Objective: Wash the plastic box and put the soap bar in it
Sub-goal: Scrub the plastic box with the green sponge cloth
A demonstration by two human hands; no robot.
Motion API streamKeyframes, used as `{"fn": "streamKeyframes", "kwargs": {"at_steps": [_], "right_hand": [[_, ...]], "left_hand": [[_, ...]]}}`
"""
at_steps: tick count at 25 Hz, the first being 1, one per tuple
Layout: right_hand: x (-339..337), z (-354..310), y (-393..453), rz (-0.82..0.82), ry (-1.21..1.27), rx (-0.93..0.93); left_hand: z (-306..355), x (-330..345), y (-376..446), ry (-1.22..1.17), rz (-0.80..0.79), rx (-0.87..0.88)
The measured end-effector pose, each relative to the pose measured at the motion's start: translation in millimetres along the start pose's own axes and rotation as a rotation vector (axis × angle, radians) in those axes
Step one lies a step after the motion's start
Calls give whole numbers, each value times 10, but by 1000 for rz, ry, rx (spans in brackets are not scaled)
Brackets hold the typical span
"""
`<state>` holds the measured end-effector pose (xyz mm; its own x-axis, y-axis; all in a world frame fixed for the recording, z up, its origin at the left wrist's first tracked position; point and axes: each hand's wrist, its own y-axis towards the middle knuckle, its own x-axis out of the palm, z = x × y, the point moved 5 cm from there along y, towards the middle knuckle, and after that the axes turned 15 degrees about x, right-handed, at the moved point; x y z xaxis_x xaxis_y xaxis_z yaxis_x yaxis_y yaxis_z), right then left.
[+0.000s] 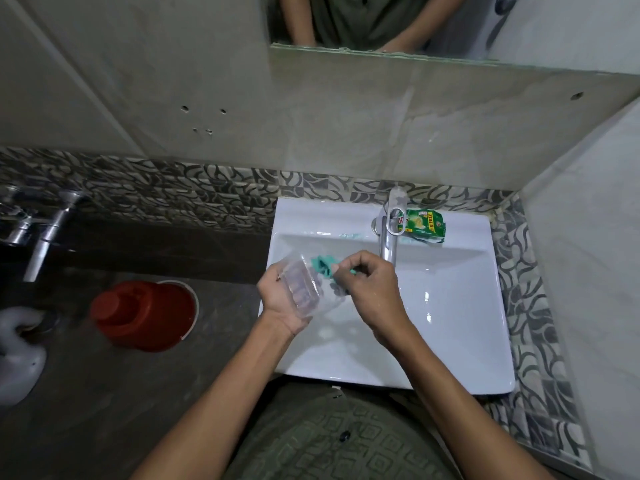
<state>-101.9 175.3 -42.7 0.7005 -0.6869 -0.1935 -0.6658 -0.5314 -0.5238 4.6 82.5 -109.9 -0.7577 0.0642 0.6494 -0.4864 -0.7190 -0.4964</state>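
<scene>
My left hand (pixel 282 297) cradles a clear plastic box (pixel 304 285) over the left side of the white sink (pixel 450 306). My right hand (pixel 367 289) is curled and grips a teal-green scrubber (pixel 322 266) against the box's right end. A green soap wrapper (pixel 424 225) lies on the sink's back ledge, right of the chrome tap (pixel 389 237). Whether the soap bar is inside the wrapper is hidden.
A red bucket with a red mug (pixel 145 313) stands on the dark floor to the left. Wall taps (pixel 41 230) stick out at far left. Patterned tiles border the sink; a wall closes the right side. A mirror hangs above.
</scene>
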Motion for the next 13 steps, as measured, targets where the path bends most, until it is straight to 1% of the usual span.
{"fn": "streamKeyframes", "kwargs": {"at_steps": [3, 4, 6, 8, 9, 11, 13], "right_hand": [[-19, 231, -47, -160, -49, 44], [-39, 331, -45, -177, -87, 68], [-142, 522, 14, -139, -92, 145], [-357, 650, 116, -32, -64, 204], [-529, 690, 170, 48, -60, 216], [-958, 681, 278, 237, -77, 208], [-1406, 581, 425, 427, -122, 170]], "left_hand": [[134, -67, 83, -75, 77, 36], [149, -77, 93, -109, 76, 36], [142, -78, 98, -152, 48, 27], [120, -53, 83, -147, 28, 18], [107, -43, 72, -131, 24, 0], [49, -46, 78, -100, 15, -70], [-21, -52, 89, 21, -18, -105]]}}
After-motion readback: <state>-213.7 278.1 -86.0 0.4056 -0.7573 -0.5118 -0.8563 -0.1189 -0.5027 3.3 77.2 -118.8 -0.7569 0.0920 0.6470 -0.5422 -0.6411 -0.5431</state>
